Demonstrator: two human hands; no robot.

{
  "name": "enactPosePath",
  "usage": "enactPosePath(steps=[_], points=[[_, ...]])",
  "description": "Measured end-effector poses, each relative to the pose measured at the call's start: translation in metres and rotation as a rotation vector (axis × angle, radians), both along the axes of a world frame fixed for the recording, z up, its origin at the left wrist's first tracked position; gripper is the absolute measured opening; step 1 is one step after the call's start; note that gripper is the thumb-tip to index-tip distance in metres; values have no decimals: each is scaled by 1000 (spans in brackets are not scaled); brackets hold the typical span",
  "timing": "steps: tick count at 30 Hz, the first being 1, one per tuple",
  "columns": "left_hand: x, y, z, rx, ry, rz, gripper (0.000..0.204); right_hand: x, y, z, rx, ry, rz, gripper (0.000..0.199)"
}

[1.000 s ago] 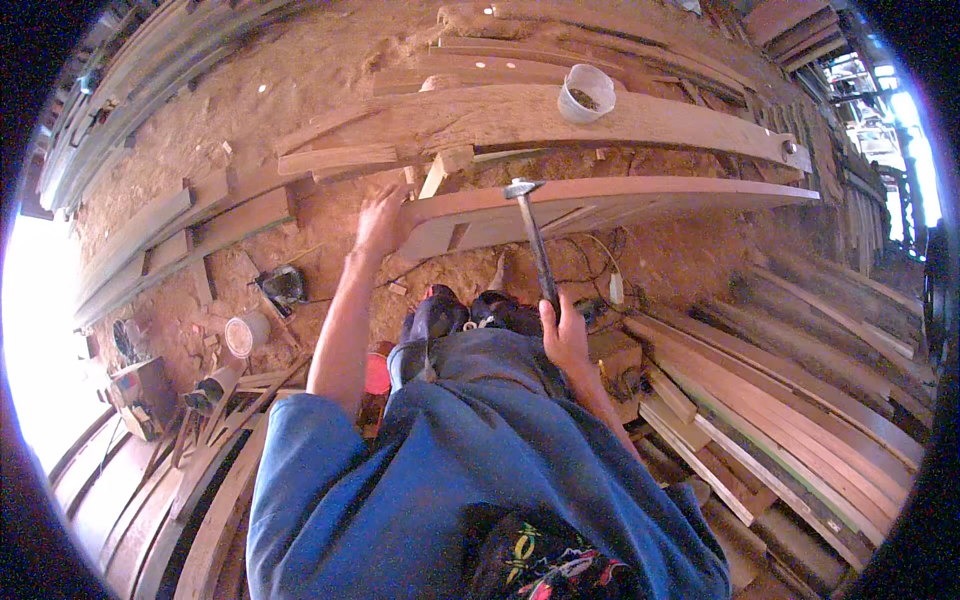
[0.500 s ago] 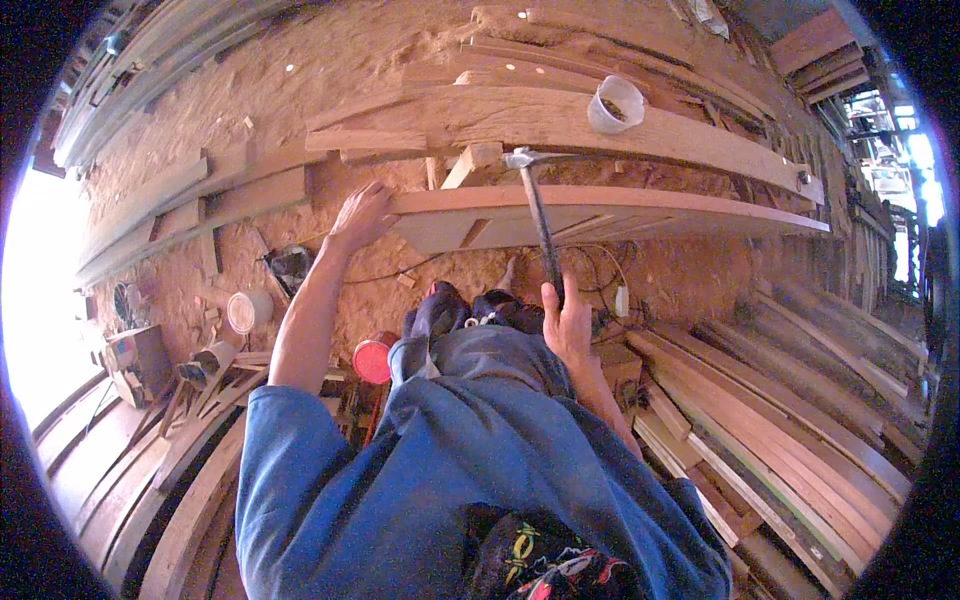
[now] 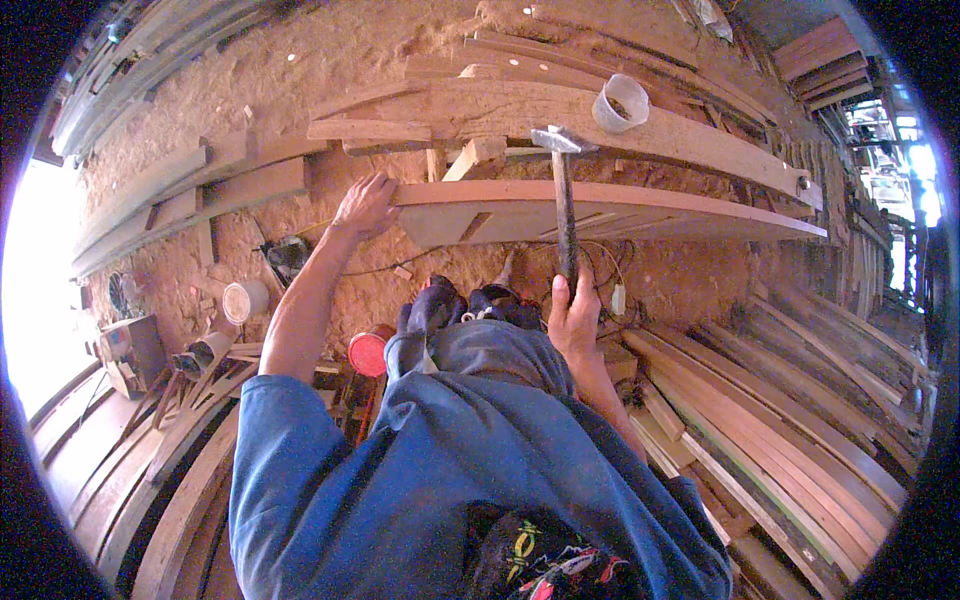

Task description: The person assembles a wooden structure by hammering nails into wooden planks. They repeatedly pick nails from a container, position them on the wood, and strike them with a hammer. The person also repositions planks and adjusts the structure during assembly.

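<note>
My right hand point(image 3: 575, 322) is closed around the dark handle of a hammer point(image 3: 566, 215), whose metal head points away from me above the work. Below the hammer head runs a long wooden panel point(image 3: 480, 192) standing on edge, with its narrow top edge up and its broad face toward me. At the panel's left end rests my left hand point(image 3: 364, 207), fingers bent over the corner. The underside of that grip is hidden.
Beyond the panel lies a thick timber beam point(image 3: 720, 145) carrying a white plastic tub point(image 3: 620, 103). A short wood block point(image 3: 474, 157) leans between them. Stacked boards point(image 3: 760, 430) fill the right side. At left are a red-lidded bucket point(image 3: 369, 353) and a white bucket point(image 3: 245, 301).
The hammer has swung to the right and its handle now stands straighter in view, with the head turned. My left hand stays at the panel's end.
</note>
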State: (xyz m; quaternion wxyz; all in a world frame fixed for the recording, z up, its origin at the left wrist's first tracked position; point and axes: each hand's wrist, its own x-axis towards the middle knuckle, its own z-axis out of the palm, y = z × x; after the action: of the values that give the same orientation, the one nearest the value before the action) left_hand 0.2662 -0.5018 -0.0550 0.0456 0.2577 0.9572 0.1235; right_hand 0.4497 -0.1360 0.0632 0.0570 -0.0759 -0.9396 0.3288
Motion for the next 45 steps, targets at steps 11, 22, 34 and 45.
enactPosePath(steps=[11, 22, 34, 45], points=[[4, 0, 3, 46, 42, 1, 49, 1, 3, 12, -24, 2, 9, 56], [3, 2, 11, 20, -49, 22, 50, 0, 7, 17, -43, -21, 24, 59], [2, 4, 13, 24, -91, 21, 48, 2, 8, 9, -30, -38, 42, 56], [1, 1, 11, 58, -33, -31, 50, 1, 18, 3, 49, -54, -11, 50]])
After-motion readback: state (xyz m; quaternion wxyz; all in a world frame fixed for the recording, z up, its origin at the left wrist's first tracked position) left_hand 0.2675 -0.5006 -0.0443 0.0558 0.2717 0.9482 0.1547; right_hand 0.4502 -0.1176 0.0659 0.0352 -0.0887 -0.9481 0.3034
